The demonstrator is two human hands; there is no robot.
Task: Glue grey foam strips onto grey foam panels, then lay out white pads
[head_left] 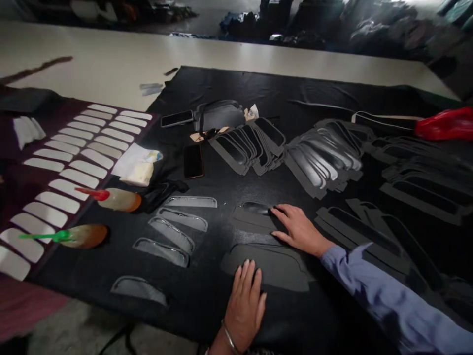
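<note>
Near the bottom centre, my left hand (246, 301) lies palm down with its fingers stretched out. Its fingertips rest on the lower edge of a wide, flat dark grey piece (277, 266). My right hand (301, 229), reaching in from the right, has its thumb and fingers apart. Its fingertips touch the right end of a smaller grey piece (251, 217) with a shiny black curved part on top. Neither hand grips anything. To the left lie several curved grey pieces (172, 234) with glossy wet-looking edges.
Two bottles, one red-tipped (123, 199) and one green-tipped (86, 236), stand or lie at the left. Beyond them are rows of white pieces (61, 202). Two phones (193, 161), a white cloth bundle (138, 167), dark piece stacks (325, 153) and a red object (445, 123) lie farther back.
</note>
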